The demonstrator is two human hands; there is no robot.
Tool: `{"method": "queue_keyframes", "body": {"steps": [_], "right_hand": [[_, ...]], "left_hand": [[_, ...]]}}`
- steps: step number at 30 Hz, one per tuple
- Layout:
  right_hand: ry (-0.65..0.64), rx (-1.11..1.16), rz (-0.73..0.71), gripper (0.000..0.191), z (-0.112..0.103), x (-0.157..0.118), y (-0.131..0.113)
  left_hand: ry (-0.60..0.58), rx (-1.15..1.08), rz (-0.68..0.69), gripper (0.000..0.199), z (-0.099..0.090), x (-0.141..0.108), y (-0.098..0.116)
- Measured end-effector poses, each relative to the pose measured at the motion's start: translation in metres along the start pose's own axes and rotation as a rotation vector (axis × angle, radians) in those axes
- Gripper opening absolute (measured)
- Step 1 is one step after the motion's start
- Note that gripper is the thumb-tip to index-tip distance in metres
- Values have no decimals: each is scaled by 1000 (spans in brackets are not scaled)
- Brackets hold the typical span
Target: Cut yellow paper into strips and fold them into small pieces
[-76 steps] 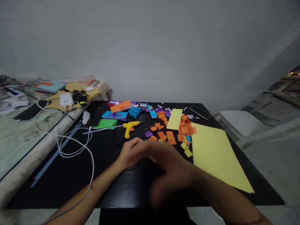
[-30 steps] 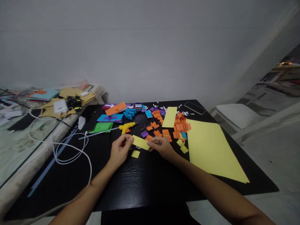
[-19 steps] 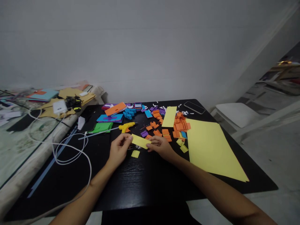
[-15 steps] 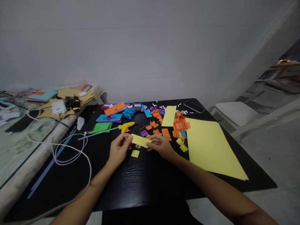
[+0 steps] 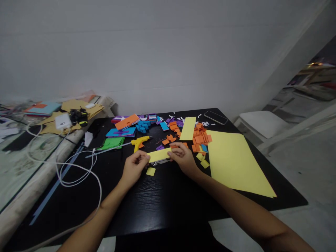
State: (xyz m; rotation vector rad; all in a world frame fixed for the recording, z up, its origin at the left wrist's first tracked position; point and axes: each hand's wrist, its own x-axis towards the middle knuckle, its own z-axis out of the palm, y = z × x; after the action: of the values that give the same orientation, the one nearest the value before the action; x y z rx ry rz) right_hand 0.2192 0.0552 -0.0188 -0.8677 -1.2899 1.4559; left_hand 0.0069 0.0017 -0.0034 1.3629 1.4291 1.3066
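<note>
A yellow paper strip (image 5: 159, 155) is stretched between my hands just above the black table. My left hand (image 5: 134, 167) pinches its left end, and my right hand (image 5: 183, 159) grips its right end. Beneath the strip's lower edge shows part of a pair of scissors (image 5: 160, 162), mostly hidden. A small yellow paper piece (image 5: 150, 171) lies in front of the strip. Behind my left hand rests a yellow glue gun (image 5: 139, 141). Folded orange paper pieces (image 5: 200, 138) are piled beyond my right hand.
Large yellow sheets (image 5: 236, 161) cover the table's right side, with a phone (image 5: 216, 117) behind them. Blue folded paper (image 5: 121, 132) and green paper (image 5: 112, 143) lie at the left back. A white cable (image 5: 99, 185) loops beside my left arm. A white chair (image 5: 258, 124) stands to the right.
The strip's right end has risen with my right hand, so it now slants upward to the right. More of the scissors shows beneath it. The whole view has shifted slightly.
</note>
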Motion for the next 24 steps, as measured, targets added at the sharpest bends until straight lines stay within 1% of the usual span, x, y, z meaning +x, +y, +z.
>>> {"method": "queue_keyframes", "body": {"steps": [3, 6, 10, 16, 20, 24], "right_hand": [[10, 0, -48, 34, -2, 1, -1], [4, -3, -72, 29, -4, 3, -1], [-25, -28, -90, 26, -6, 3, -3], [-134, -96, -141, 27, -5, -2, -1], [-104, -115, -146, 23, -5, -1, 6], [-88, -121, -159, 20, -6, 1, 9]], "left_hand": [[-118, -108, -101, 22, 1, 3, -3], [-185, -232, -198, 23, 3, 4, -5], [-169, -356, -289, 24, 5, 3, -5], [-124, -451, -399, 26, 6, 5, -1], [-144, -459, -411, 26, 7, 4, 0], [-142, -445, -386, 26, 8, 3, -1]]}}
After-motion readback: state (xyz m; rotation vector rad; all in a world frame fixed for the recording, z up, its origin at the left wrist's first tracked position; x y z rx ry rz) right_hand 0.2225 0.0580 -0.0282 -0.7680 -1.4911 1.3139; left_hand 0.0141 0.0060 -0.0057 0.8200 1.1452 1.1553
